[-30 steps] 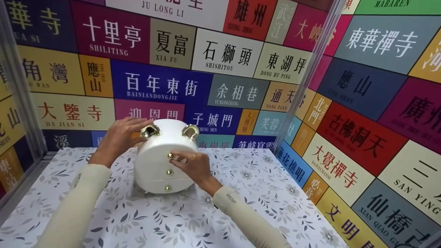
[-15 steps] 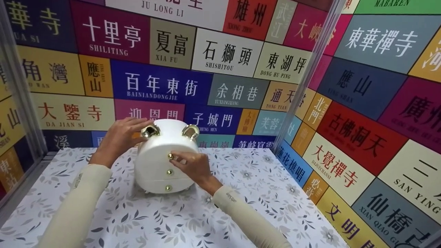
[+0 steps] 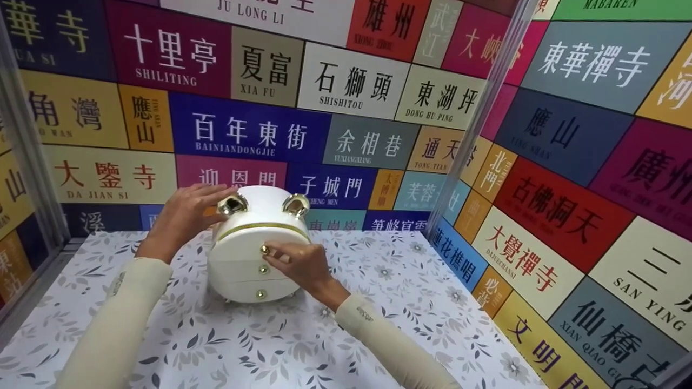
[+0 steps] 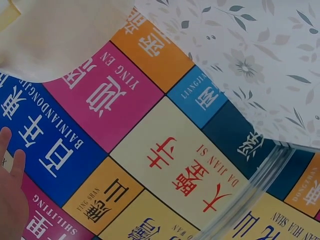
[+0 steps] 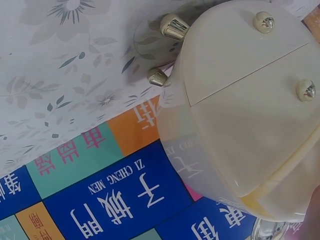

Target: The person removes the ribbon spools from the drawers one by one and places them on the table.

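Note:
A white rounded jewelry box [image 3: 238, 275] with gold ear-shaped loops stands upright on the table. My right hand [image 3: 305, 265] pinches the top gold knob [image 3: 265, 249] on its front. The upper front stands out from the body, showing a gold-coloured rim [image 3: 265, 224] along its top edge. Below are the middle knob [image 3: 263, 269] and bottom knob [image 3: 261, 294], also seen in the right wrist view. My left hand [image 3: 186, 216] lies at the box's left side with fingers extended near the left gold ear [image 3: 233, 204]; exact contact is hard to tell. The box's interior is hidden.
The table [image 3: 205, 351] has a white leaf-and-flower cover. Behind it rises a wall of coloured sign panels [image 3: 248, 129], with another sign wall [image 3: 573, 189] on the right. A metal corner post [image 3: 476, 129] joins them near the table's back right corner.
The box's top front has come outward with my right hand, which moved slightly down and toward me. A gold rim now shows. The left hand stays beside the ear.

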Tool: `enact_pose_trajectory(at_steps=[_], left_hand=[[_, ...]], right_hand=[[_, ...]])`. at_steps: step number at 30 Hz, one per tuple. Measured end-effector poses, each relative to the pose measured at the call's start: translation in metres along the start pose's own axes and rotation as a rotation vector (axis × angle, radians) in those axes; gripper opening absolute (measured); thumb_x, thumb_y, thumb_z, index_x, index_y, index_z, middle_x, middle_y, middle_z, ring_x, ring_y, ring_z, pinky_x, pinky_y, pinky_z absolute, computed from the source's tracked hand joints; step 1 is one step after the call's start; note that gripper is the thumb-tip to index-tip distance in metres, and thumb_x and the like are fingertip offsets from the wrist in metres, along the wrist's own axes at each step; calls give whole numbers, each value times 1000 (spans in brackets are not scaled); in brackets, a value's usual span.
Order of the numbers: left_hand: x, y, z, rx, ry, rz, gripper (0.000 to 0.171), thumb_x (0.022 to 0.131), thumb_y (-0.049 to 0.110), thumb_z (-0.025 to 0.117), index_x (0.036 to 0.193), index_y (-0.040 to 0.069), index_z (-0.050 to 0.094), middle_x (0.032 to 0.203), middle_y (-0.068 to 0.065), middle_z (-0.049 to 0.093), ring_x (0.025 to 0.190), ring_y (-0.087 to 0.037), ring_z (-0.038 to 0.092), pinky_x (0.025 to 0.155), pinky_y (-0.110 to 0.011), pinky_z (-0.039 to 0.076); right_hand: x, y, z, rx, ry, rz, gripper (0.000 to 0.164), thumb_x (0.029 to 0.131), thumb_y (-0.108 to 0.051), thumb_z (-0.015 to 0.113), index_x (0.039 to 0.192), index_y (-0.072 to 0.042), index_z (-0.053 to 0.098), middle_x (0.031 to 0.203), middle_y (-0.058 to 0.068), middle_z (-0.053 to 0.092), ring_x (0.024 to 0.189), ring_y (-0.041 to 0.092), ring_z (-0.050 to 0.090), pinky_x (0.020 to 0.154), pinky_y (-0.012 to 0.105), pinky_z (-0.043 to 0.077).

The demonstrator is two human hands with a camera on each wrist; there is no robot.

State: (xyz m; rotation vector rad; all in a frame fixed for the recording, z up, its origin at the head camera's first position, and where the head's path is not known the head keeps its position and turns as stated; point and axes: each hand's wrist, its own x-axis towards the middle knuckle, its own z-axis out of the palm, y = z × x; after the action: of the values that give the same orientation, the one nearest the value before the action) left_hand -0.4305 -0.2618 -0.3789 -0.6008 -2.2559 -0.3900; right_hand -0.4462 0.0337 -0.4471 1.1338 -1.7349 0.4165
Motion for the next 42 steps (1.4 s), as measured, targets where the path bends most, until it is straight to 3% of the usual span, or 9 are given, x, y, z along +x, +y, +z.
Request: enact_pose_trajectory(at_steps=[8, 17, 42], left_hand=[[0, 0, 1, -19, -1, -18, 82, 76, 14, 94, 147, 35, 59, 143, -1, 65, 127, -34, 61, 111, -63, 45], [0, -1, 3, -26, 21, 21, 80, 76, 15, 94, 147, 32, 59, 140, -3, 67, 123, -35, 63, 108, -61, 48], [1, -1, 2, -25, 56, 70, 79, 76, 14, 93, 146, 29, 61, 137, -4, 69, 120, -35, 64, 105, -60, 51]], right_hand=[[-4, -4, -11, 20, -2, -47, 22, 86, -31, 87, 107, -25, 82, 82, -15, 78, 59, -6, 65, 49, 4, 42], [-10, -13, -27, 24, -10, -78, 22, 88, -31, 85, 109, -24, 81, 86, -15, 78, 66, -7, 69, 49, 5, 44], [-17, -38, -53, 118, -11, -104, 22, 89, -27, 85, 109, -20, 80, 89, -12, 79, 66, -6, 69, 57, -3, 42]])
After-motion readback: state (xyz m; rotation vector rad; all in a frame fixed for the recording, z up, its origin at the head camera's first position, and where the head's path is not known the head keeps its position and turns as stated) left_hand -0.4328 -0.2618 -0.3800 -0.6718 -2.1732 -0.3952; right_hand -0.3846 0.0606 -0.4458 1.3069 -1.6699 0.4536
